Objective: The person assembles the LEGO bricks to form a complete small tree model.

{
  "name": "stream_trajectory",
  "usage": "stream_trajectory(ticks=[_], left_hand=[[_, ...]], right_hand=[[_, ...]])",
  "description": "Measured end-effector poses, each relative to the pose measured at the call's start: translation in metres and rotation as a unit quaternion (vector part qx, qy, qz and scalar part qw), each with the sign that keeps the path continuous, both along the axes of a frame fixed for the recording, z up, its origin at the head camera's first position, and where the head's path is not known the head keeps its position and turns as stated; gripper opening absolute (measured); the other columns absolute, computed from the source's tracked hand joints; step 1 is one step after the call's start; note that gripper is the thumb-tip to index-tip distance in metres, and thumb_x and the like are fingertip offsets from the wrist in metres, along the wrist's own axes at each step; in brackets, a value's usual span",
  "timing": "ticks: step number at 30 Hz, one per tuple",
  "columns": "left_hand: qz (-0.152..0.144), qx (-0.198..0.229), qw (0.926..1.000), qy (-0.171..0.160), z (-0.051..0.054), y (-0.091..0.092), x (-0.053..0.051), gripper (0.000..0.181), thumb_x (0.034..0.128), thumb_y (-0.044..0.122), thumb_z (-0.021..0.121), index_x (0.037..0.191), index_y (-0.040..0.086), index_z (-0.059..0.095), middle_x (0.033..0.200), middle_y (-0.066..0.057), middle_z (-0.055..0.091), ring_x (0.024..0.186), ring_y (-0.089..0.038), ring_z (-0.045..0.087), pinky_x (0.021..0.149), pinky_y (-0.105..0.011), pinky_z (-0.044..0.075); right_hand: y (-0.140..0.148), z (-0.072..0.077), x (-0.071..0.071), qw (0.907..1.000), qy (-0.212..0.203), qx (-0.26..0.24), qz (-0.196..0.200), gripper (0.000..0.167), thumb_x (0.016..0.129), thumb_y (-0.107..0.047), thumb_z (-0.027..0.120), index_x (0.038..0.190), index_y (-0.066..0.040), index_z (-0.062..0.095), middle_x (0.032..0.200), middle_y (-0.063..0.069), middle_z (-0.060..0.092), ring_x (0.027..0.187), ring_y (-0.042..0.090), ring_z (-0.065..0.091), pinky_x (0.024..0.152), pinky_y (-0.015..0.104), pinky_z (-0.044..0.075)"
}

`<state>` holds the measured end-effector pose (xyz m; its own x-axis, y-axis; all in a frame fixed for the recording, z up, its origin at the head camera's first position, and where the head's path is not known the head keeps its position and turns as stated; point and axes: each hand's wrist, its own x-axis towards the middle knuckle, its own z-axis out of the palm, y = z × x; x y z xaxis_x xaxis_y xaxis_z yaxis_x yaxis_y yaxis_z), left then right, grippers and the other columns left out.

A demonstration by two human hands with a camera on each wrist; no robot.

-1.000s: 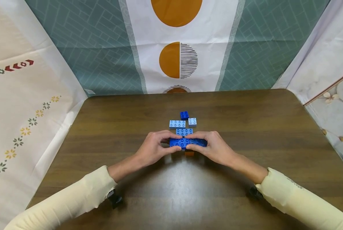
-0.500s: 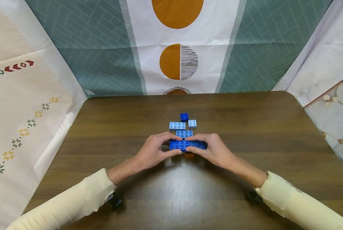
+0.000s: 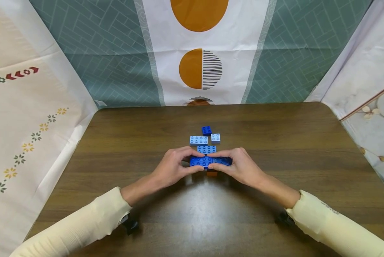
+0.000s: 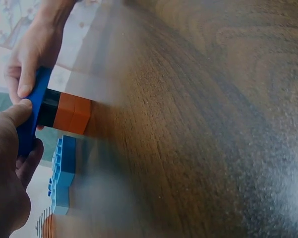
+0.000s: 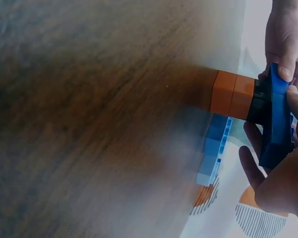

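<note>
Two blue bricks lie end to end across the top of a stack. My left hand (image 3: pixel 170 167) pinches the left blue brick (image 3: pixel 200 162) between thumb and fingers. Gripped the same way by my right hand (image 3: pixel 245 167) is the darker right blue brick (image 3: pixel 222 161). The thumbs and fingertips of both hands meet or nearly meet near the seam. In the right wrist view, a dark brick (image 5: pixel 258 101) sits under the blue ones, above two orange bricks (image 5: pixel 232 94) standing on the table. The same orange bricks (image 4: pixel 73 113) show in the left wrist view.
Behind the stack on the wooden table (image 3: pixel 146 132) lie a medium blue brick (image 3: pixel 206 149), a long light blue brick (image 3: pixel 198 140), a small pale brick (image 3: pixel 215 138) and a small dark blue brick (image 3: pixel 206 130). Patterned cloths (image 3: pixel 114 71) hang beyond the table edges.
</note>
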<state>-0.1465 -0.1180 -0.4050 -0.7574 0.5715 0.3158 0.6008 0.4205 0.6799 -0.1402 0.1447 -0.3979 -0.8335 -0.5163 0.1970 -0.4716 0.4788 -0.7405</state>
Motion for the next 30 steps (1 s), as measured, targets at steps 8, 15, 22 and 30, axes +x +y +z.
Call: stream_trajectory(ticks=[8,15,22,30], left_hand=[[0.005,-0.007,0.9999,-0.006,0.0011,0.0005,0.0011,0.035,0.0914,0.024,0.087,0.121,0.009,0.078,0.117,-0.003,0.076,0.101,-0.014,0.074,0.087,-0.027,0.061],[0.010,-0.010,0.9999,-0.007,0.0004,0.0009,0.0015,0.035,0.0919,0.024,0.087,0.122,0.009,0.077,0.118,-0.003,0.076,0.102,-0.013,0.073,0.089,-0.027,0.061],[0.014,-0.007,0.9999,0.001,-0.0011,0.0006,0.0022,0.036,0.0908,0.023,0.088,0.122,0.009,0.077,0.115,-0.004,0.076,0.098,-0.013,0.074,0.087,-0.031,0.062],[0.016,-0.015,0.9998,-0.003,-0.0020,0.0021,0.0022,0.037,0.0922,0.025,0.087,0.123,0.009,0.076,0.118,-0.004,0.075,0.099,-0.013,0.073,0.088,-0.027,0.061]], right_hand=[[0.0004,0.0020,0.0009,1.0000,-0.006,0.006,0.004,0.035,0.097,-0.028,0.081,0.126,-0.009,0.079,0.102,0.001,0.081,0.062,0.007,0.057,0.054,0.023,0.045],[0.0011,-0.0011,-0.0017,0.9999,-0.005,-0.002,0.012,0.037,0.097,-0.027,0.081,0.127,-0.006,0.078,0.097,0.000,0.080,0.059,0.006,0.054,0.052,0.022,0.044],[-0.0004,-0.0010,-0.0032,0.9999,-0.007,-0.001,0.008,0.038,0.096,-0.029,0.082,0.127,-0.009,0.079,0.102,0.005,0.081,0.056,0.007,0.048,0.051,0.024,0.038],[0.0015,0.0003,-0.0014,0.9998,-0.016,-0.006,0.004,0.036,0.095,-0.027,0.083,0.128,-0.012,0.078,0.115,0.005,0.079,0.076,0.012,0.061,0.065,0.025,0.050]])
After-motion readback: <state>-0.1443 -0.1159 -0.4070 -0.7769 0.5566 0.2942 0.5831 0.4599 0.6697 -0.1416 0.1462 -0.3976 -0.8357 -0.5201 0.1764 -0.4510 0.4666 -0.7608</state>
